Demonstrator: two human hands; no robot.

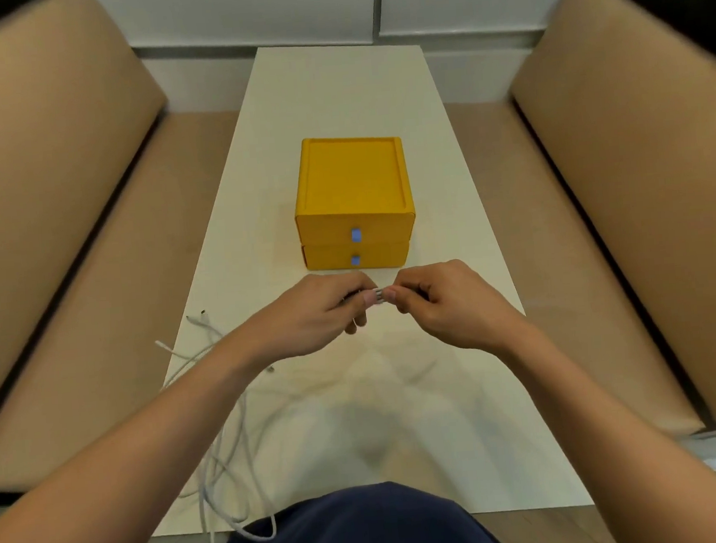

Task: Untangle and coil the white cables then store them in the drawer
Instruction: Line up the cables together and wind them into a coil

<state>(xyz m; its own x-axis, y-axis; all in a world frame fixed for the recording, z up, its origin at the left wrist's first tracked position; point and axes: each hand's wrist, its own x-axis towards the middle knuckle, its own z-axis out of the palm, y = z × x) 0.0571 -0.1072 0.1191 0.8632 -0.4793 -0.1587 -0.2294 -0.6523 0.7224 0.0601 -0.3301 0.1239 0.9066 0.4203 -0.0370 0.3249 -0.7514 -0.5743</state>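
Note:
A yellow box with two drawers point(354, 205) stands in the middle of the white table point(334, 101); both drawers are shut and each has a blue pull tab. Just in front of it, my left hand point(321, 310) and my right hand point(440, 299) meet and pinch a small white cable end point(379, 296) between their fingertips. A thin white strand hangs below my left fingers. A loose tangle of white cables point(221, 432) lies on the table's left side, running under my left forearm and over the near edge.
Tan cushioned benches point(66, 230) flank the table on both sides, the right one point(642, 206) close to the table edge. A white wall panel stands behind the table's far end. My dark blue lap point(359, 532) is at the near edge.

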